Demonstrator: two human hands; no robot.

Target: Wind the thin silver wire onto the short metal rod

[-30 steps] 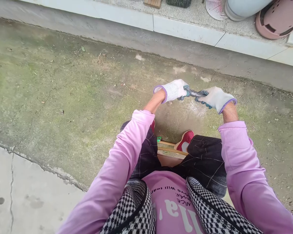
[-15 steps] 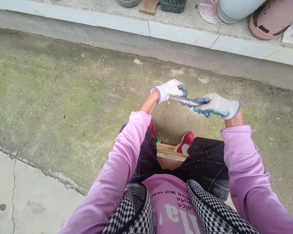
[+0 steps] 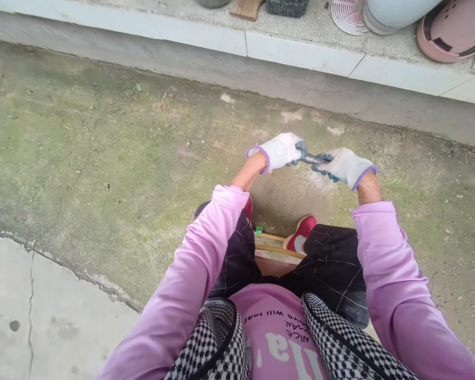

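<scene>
I have the white-and-teal-gloved left hand point(image 3: 282, 150) and the matching gloved right hand point(image 3: 343, 167) both closed around a slim silvery-grey rod point(image 3: 312, 159), held between them above mossy grey concrete ground point(image 3: 142, 137); a long white-fronted ledge point(image 3: 296, 51) runs beyond.

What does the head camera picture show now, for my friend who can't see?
The person's left hand and right hand, both gloved, hold a silvery rod between them over greenish ground. Red shoes show nearer the body, and a ledge with containers runs along the top.
</scene>
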